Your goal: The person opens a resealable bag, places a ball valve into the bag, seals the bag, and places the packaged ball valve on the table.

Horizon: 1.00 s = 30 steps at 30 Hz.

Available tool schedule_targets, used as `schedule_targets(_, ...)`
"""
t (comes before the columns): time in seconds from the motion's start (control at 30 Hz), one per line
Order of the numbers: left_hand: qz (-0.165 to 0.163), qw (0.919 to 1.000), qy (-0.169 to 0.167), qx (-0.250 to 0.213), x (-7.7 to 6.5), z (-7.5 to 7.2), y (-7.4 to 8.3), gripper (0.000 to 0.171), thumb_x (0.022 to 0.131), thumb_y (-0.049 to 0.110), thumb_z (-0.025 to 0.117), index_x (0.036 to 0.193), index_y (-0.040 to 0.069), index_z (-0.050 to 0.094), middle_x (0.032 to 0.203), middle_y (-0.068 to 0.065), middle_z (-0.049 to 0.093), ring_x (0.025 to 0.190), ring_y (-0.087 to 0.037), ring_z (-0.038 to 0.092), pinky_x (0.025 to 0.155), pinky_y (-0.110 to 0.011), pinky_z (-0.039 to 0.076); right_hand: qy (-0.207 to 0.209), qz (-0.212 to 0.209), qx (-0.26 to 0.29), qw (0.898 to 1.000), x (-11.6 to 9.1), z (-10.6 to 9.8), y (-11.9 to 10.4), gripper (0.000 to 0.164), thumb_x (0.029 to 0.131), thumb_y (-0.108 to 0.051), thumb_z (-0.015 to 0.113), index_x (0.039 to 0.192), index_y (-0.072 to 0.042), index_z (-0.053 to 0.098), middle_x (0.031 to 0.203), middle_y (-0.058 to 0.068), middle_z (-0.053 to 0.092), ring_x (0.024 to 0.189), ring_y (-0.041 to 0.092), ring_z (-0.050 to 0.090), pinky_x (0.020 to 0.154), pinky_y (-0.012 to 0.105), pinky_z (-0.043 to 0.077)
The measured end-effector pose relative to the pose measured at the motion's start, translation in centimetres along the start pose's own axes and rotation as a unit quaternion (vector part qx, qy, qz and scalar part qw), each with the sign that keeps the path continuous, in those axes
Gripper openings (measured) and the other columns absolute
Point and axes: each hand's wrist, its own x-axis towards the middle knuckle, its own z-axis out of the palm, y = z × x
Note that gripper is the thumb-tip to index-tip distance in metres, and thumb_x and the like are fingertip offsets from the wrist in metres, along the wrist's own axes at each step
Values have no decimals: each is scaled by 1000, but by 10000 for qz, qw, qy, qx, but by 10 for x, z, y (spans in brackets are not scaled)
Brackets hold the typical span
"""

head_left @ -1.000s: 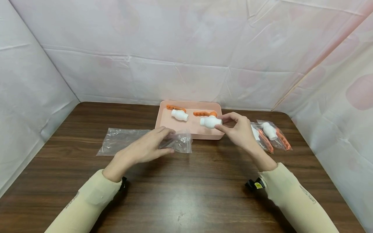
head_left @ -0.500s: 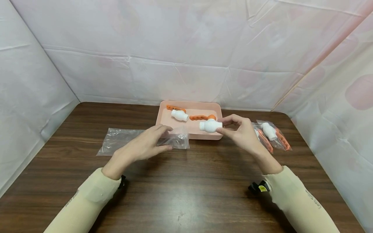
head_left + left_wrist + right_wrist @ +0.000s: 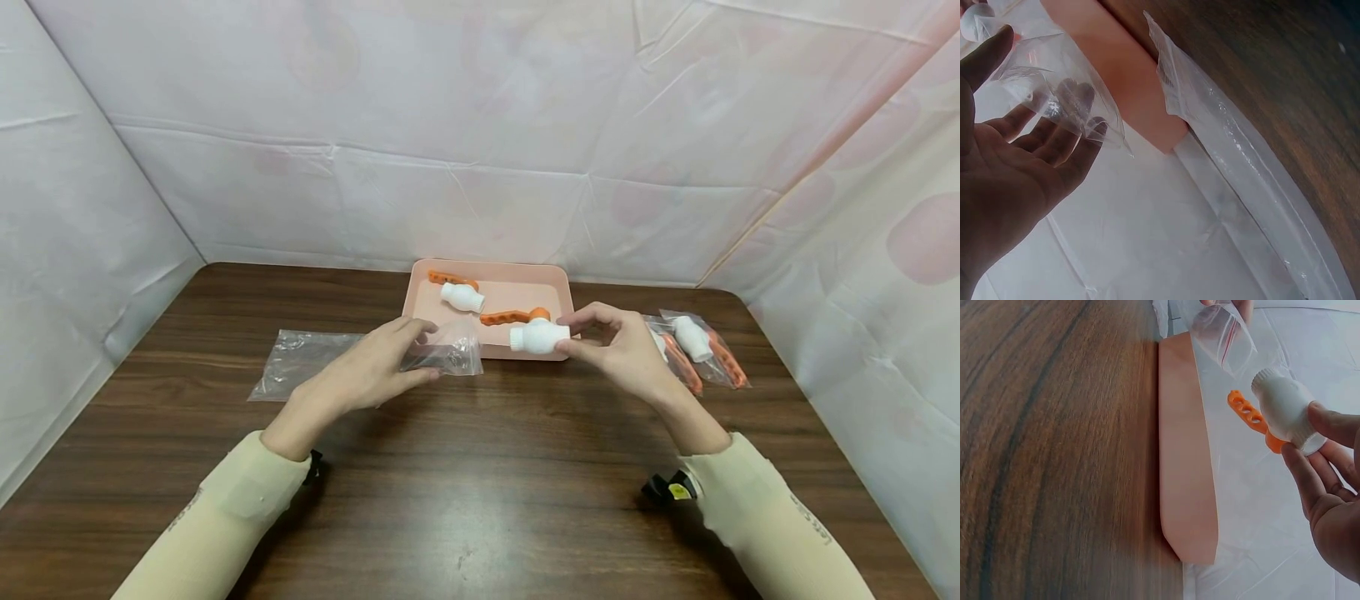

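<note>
My right hand [image 3: 618, 342] pinches one end of a white plastic ball valve [image 3: 538, 337] between thumb and fingers. Its orange lever handle [image 3: 1247, 412] points toward the bag. My left hand [image 3: 367, 367] holds a clear zip bag [image 3: 459, 346] near the tray's front left corner. In the left wrist view, the fingers [image 3: 1072, 150] show through the film of that bag and the thumb lies near its edge. The valve is held over the front of the pink tray [image 3: 525, 271], its handle close to the bag's mouth.
Another ball valve [image 3: 462, 297] with an orange handle lies in the tray. Flat clear bags [image 3: 288, 362] lie on the wood table [image 3: 465, 500] under and left of my left hand. Bagged valves [image 3: 693, 337] lie at right. White sheets [image 3: 450, 125] hang behind and at both sides.
My right hand has brought the valve slightly nearer to me, and its handle has moved left toward the bag. My left hand and its bag have shifted slightly left and farther from me.
</note>
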Motion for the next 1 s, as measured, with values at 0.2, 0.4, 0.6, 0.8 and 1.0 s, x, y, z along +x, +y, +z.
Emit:
schedule_targets(0.2, -21, 10000, 3, -12, 0, 0, -1, 54, 86, 36, 72, 127, 8, 51, 111, -7, 56, 103, -25, 58, 88, -39, 46, -123, -226, 104, 9996, 0, 1, 2, 23, 80, 1, 76, 101, 3, 67, 96, 17, 67, 73, 21, 63, 60, 22, 50)
schedule_targets(0.4, -58, 10000, 10, -24, -1, 0, -1, 54, 86, 37, 72, 128, 8, 50, 111, -6, 56, 103, -24, 58, 88, -39, 46, -304, -346, 488, 9977, 1, 2, 13, 26, 79, 6, 75, 104, 4, 67, 102, 18, 65, 79, 26, 65, 64, 25, 53)
schedule_targets(0.6, -72, 9999, -48, -102, -1, 0, -1, 54, 87, 36, 71, 128, 9, 50, 113, -8, 57, 103, -24, 58, 87, -40, 47, -455, -359, 682, 9960, 2, 3, 30, 27, 79, 2, 76, 105, -1, 68, 103, 15, 64, 78, 28, 65, 64, 26, 53)
schedule_targets(0.8, 32, 9997, -115, -191, -1, 1, 2, 54, 87, 37, 71, 128, 9, 50, 114, -5, 56, 105, -20, 57, 90, -38, 46, -562, -325, 947, 9934, 3, 7, 32, 28, 79, -2, 78, 105, -2, 68, 105, 15, 63, 80, 30, 67, 67, 29, 55)
schedule_targets(1.0, 185, 9995, -128, -202, 0, 1, 3, 54, 87, 36, 71, 129, 10, 50, 113, -3, 57, 105, -18, 57, 90, -37, 46, -659, -366, 1127, 9908, 4, 12, 33, 29, 78, 3, 76, 106, 1, 67, 105, 18, 61, 79, 29, 68, 68, 30, 55)
